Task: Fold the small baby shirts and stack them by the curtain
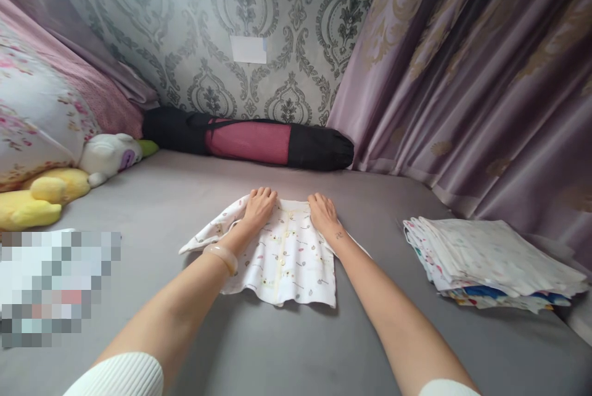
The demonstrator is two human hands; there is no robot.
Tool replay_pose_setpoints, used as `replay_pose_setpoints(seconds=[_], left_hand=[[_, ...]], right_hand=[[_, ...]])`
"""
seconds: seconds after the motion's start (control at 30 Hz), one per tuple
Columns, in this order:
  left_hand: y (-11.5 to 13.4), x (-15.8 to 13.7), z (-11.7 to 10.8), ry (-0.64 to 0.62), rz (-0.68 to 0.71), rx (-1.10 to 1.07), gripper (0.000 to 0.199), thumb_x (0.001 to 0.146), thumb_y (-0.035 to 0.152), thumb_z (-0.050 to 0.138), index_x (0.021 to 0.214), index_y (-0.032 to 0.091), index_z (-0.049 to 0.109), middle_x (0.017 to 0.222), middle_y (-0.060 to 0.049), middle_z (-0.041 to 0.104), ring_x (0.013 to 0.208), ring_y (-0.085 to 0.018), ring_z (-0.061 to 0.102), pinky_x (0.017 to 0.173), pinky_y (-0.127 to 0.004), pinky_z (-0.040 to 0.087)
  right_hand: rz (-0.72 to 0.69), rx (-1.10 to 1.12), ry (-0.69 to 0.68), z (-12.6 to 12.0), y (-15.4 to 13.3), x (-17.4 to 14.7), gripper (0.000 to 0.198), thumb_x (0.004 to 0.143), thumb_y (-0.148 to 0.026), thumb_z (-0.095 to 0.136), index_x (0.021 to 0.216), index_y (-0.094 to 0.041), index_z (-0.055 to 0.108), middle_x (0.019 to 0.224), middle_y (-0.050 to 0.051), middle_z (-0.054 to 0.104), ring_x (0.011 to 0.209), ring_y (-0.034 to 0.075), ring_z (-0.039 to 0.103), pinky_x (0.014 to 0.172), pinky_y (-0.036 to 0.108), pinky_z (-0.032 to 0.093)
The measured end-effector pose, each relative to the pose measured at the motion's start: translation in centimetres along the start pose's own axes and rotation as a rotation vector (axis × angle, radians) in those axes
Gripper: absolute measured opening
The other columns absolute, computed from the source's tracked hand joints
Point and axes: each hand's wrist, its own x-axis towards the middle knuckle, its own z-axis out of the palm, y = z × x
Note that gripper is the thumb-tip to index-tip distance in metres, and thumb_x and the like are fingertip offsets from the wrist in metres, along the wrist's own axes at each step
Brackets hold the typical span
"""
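A small white button-front shirt (pixel 283 260) with a tiny print and a pale yellow placket lies spread on the grey bed sheet (pixel 222 346). Its collar end points away from me, and the wavy hem is nearest. My left hand (pixel 261 206) is closed on the left shoulder, with fingers curled over the far edge. On the other shoulder my right hand (pixel 322 211) grips the cloth the same way. The left sleeve sticks out sideways past my wrist; the right one is mostly hidden behind my forearm.
Folded printed clothes (pixel 494 260) are stacked at the right. On the left are a pixelated patch, a yellow plush toy (pixel 46 195), a white plush toy (pixel 108 155) and a floral pillow (pixel 37 106). A black and red long bag (pixel 250 142) lies along the wall, beside purple curtains (pixel 439 75).
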Motion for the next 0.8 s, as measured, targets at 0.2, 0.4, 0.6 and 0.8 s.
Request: replay_pose_setpoints(seconds=[0.2, 0.4, 0.6, 0.8], left_hand=[[0.7, -0.3, -0.5, -0.006, -0.004, 0.017, 0.032, 0.088, 0.004, 0.037, 0.110, 0.015, 0.056, 0.109, -0.015, 0.062, 0.104, -0.027, 0.055, 0.094, -0.043, 0.033], [3.0, -1.3, -1.6, -0.045, 0.052, -0.095, 0.031, 0.088, 0.009, 0.040, 0.115, 0.017, 0.055, 0.116, -0.015, 0.060, 0.112, -0.029, 0.054, 0.097, -0.045, 0.032], [6.7, -2.5, -3.5, -0.164, 0.137, -0.197, 0.034, 0.085, 0.007, 0.041, 0.114, 0.018, 0.056, 0.117, -0.014, 0.061, 0.108, -0.028, 0.057, 0.096, -0.046, 0.032], [9.7, -5.0, -6.0, -0.187, 0.237, -0.259, 0.026, 0.091, 0.016, 0.041, 0.110, 0.020, 0.059, 0.114, -0.013, 0.062, 0.105, -0.027, 0.057, 0.092, -0.045, 0.033]], right_hand=[[0.076, 0.163, -0.032, -0.1, 1.1, -0.5, 0.029, 0.099, -0.022, 0.038, 0.121, -0.020, 0.058, 0.122, 0.011, 0.061, 0.115, 0.023, 0.053, 0.091, 0.030, 0.038], [0.186, 0.357, -0.049, -0.4, 3.9, -2.3, 0.035, 0.098, -0.032, 0.045, 0.128, -0.017, 0.055, 0.129, 0.011, 0.061, 0.117, 0.020, 0.056, 0.094, 0.027, 0.039], [0.292, 0.474, -0.115, -1.2, 6.6, -5.4, 0.032, 0.095, -0.032, 0.050, 0.121, -0.018, 0.062, 0.113, 0.009, 0.070, 0.100, 0.018, 0.064, 0.081, 0.024, 0.044], [0.317, 0.538, -0.185, -1.9, 8.6, -8.7, 0.022, 0.090, -0.027, 0.054, 0.099, -0.016, 0.071, 0.096, 0.006, 0.073, 0.084, 0.015, 0.064, 0.070, 0.020, 0.043]])
